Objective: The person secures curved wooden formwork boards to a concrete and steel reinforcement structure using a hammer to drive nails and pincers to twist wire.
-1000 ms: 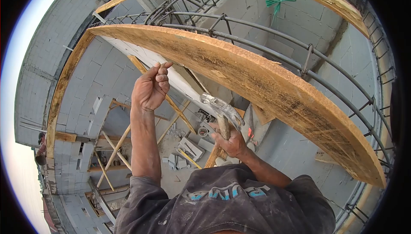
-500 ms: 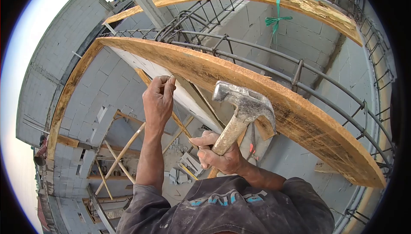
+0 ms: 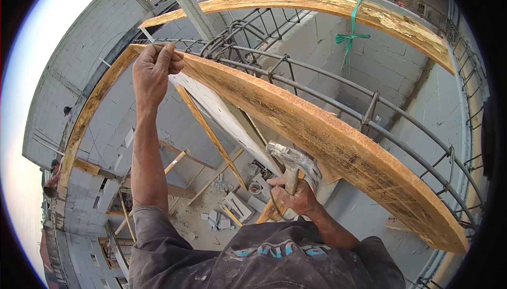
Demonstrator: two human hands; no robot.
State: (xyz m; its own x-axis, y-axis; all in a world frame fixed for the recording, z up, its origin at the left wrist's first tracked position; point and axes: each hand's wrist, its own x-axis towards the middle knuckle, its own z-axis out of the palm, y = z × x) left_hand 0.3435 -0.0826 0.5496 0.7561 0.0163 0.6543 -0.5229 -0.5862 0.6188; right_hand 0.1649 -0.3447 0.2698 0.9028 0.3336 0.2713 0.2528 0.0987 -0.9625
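My left hand (image 3: 152, 77) is raised at the far left end of a long wooden board (image 3: 317, 122), thumb and fingers pinched together at its top edge. A thin line, string or wire, seems to run from the fingertips along the board. Lower down, my right hand (image 3: 299, 198) grips a worn claw hammer (image 3: 293, 159) by its handle, close under the head. The hammer is held in front of the board's lower side, apart from my left hand.
Behind the board runs a rebar cage (image 3: 317, 85). Farther back, a second plank (image 3: 296, 1) carries a green plastic tie (image 3: 350, 38). Far below lies a floor with block pieces (image 3: 217, 219) and timber props (image 3: 211, 136). Other people (image 3: 54, 170) are at the far left.
My left hand has moved up and left to the board's end, still pinched. My right hand has lowered with the hammer, and the view has shifted slightly.
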